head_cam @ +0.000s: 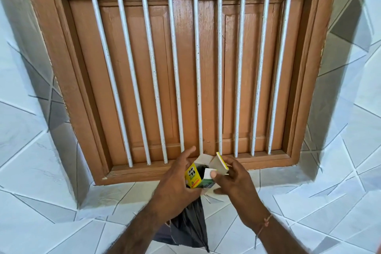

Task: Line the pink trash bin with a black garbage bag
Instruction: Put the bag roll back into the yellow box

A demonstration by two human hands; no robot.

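Head view: left hand (175, 187) grips a small yellow cardboard box (193, 178), flaps open, print unreadable. Right hand (235, 183) fingers pinch one flap. Glossy black garbage bag (188, 231) hangs beneath the left hand, before a barred wooden window (185, 68).

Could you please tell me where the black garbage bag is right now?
In the head view, the black garbage bag hangs low at centre, under the left hand, which also holds the open yellow box, below the brown barred window.
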